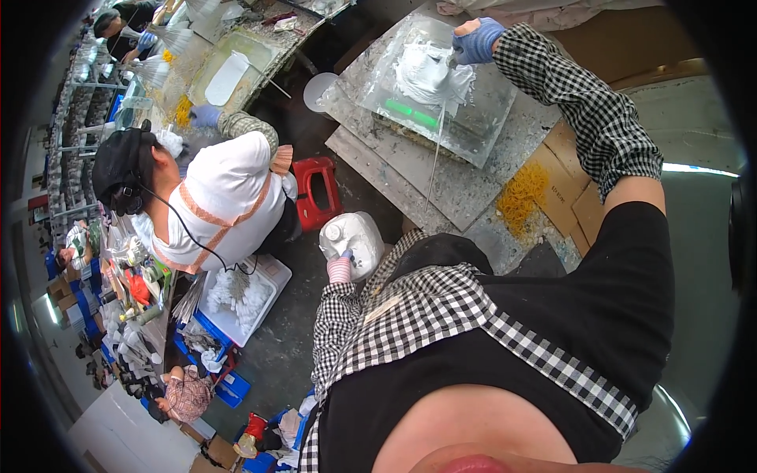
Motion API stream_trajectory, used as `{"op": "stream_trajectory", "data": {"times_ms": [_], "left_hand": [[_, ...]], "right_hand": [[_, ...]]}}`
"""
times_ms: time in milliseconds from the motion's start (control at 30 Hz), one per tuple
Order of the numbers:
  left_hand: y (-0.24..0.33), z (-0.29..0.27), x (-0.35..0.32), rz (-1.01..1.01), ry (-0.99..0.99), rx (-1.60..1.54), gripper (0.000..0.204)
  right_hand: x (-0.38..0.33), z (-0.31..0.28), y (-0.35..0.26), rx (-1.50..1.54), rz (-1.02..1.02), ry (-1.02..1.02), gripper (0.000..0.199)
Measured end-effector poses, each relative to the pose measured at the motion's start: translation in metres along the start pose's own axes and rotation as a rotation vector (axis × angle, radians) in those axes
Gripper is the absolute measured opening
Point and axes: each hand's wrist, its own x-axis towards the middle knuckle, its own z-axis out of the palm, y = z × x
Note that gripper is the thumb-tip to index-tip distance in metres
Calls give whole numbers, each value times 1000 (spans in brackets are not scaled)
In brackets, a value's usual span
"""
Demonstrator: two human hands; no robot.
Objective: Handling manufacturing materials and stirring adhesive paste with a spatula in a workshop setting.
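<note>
My left hand [342, 266], in a glove with a pink striped cuff, is closed at the handle of a white plastic jug [364, 240] beside my lap. Over the bench, my right hand [478, 41] wears a blue knit glove with bare skin showing, and its fingers are curled closed. Whatever it grips is mostly hidden, at the edge of a mound of thick white paste [422, 75]. That paste is spread on a clear slab [485, 118] with a green strip [412, 113] at its front. A thin rod [434, 158] slants down from the paste.
Yellow rubber bands [523, 197] lie by cardboard [561, 177] on the right. To the left, a co-worker [217, 189] in white sits near a red stool [317, 189]. A white tub [264, 303] stands behind them, and a round white lid or bucket [318, 91] between benches.
</note>
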Motion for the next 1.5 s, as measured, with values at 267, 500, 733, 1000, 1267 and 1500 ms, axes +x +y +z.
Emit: {"op": "stream_trajectory", "data": {"times_ms": [267, 500, 733, 1000, 1267, 1500], "left_hand": [[7, -2, -3, 27, -52, -30, 31], [14, -6, -3, 7, -17, 100, 33], [54, -11, -42, 58, 5, 29, 27], [114, -31, -92, 260, -46, 0, 21], [185, -54, -158, 322, -67, -260, 51], [224, -60, -209, 580, -181, -394, 62]], "right_hand": [[-25, 8, 15, 30, -1, -74, 43], [-56, 38, 34, 148, -6, 19, 40], [-119, 111, 78, 450, 103, 120, 47], [-132, 195, 48, 446, 340, 228, 58], [-146, 78, -141, 1297, -101, 461, 22], [-162, -43, -311, 1287, -477, 20, 43]]}}
